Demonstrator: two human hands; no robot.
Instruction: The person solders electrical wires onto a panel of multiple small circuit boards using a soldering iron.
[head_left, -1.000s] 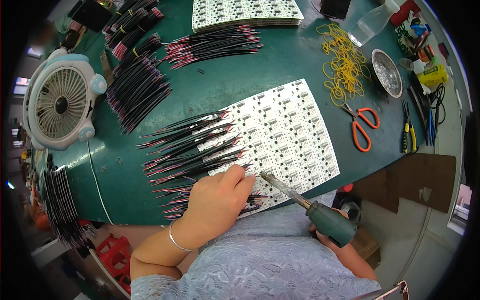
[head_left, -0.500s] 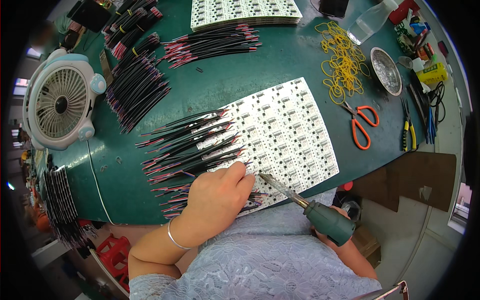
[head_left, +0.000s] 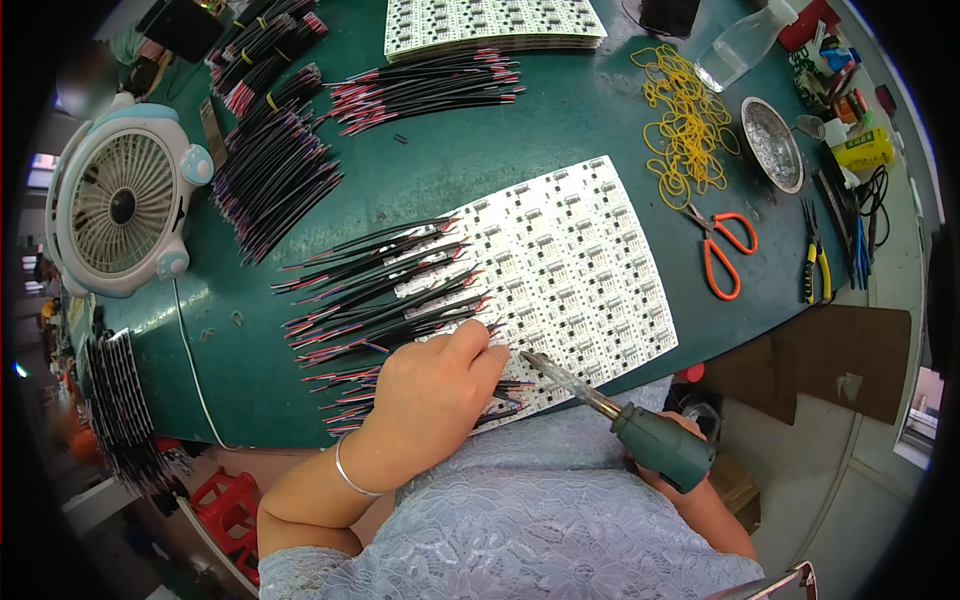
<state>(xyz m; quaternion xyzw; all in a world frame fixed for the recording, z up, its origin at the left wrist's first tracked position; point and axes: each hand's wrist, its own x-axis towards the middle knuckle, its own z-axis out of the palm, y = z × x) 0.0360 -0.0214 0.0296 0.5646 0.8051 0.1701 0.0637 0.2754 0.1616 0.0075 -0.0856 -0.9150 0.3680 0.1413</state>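
My left hand (head_left: 430, 395) rests over the lower left of a white circuit board panel (head_left: 585, 265), thumb and forefinger pinched on a wire mostly hidden under the fingers. In my right hand (head_left: 688, 424) is a soldering iron (head_left: 662, 447) with a green handle. Its tip points left and sits on or just above the board, close beside the pinched fingers; exact contact cannot be made out. Rows of black-sleeved wires (head_left: 375, 290) with red, blue and white ends lie along the board's left side, several beneath my left hand and wrist.
Wire bundles (head_left: 275, 185) and a stack of panels (head_left: 490, 25) lie farther back. A fan (head_left: 122, 205) stands left. To the right are yellow solder wire or cord (head_left: 680, 125), a metal bowl (head_left: 773, 145), orange-handled scissors (head_left: 722, 255), pliers (head_left: 815, 250) and a clear bottle (head_left: 745, 45).
The soldering iron and my right hand have shifted very slightly to the right. My left hand keeps almost the same place, and the board and wires lie as before.
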